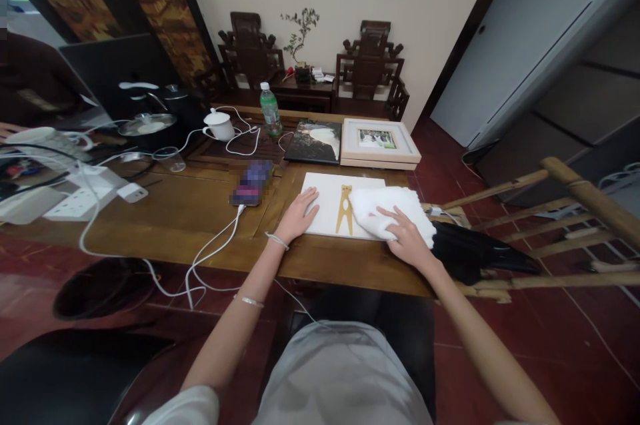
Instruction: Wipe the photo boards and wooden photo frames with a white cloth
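A white rectangular board (325, 198) lies flat on the wooden table. Resting on it is a gold-coloured, A-shaped piece with a bear-like head (345, 208). My left hand (300, 213) lies on the board's left edge with its fingers stretched out, holding nothing. On the right, my right hand (406, 233) presses on a bunched white cloth (395, 202) and grips it, the index finger extended over the top. The cloth covers the board's right part and hangs past its right side. What lies beneath it is hidden.
Behind the board are a light-framed picture (377, 142) and a dark picture panel (315, 142). A phone (251, 183) with a cable, a green bottle (271, 110), a lidded white cup (219, 125) and power strips (85, 195) stand leftward. A bamboo rack (590, 198) adjoins the table.
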{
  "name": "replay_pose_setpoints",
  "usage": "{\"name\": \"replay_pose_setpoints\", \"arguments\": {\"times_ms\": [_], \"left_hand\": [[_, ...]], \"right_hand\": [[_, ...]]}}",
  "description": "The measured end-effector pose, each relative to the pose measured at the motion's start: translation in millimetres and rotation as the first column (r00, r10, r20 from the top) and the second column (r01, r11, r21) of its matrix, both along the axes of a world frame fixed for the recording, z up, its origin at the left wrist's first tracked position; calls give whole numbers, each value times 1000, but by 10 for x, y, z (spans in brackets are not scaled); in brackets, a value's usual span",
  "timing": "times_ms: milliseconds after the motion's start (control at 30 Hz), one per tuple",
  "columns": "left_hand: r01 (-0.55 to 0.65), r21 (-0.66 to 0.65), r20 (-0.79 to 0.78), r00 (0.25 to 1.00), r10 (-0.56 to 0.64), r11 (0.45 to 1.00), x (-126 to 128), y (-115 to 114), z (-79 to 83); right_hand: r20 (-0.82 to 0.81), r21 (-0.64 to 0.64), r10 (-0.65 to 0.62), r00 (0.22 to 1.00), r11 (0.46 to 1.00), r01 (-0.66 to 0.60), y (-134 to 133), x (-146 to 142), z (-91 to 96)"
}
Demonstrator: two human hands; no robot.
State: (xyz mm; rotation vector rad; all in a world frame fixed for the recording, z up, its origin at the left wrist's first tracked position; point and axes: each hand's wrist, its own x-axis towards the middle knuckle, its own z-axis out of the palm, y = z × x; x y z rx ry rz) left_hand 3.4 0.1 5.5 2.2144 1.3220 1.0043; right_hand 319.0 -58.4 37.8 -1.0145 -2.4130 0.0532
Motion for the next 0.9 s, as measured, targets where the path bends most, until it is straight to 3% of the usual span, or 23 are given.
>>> {"name": "replay_pose_setpoints", "arguments": {"times_ms": [167,267,700,900], "left_hand": [[-10,-1,2,1000,10,1000,-10,2,-9],[-10,2,-7,1000,10,1000,-14,4,-16],[-10,1,6,1000,10,1000,1,2,-6],[-2,-4,4,1000,2,1000,-1,-7,9]], "right_hand": [[-14,7,-57,998,998,57,399,30,-17],[-18,8,-87,996,996,87,465,30,-20],[-6,84,-59,998,995,59,-402,59,-8],[-12,62,5,1000,998,-5,-315,161,1]]}}
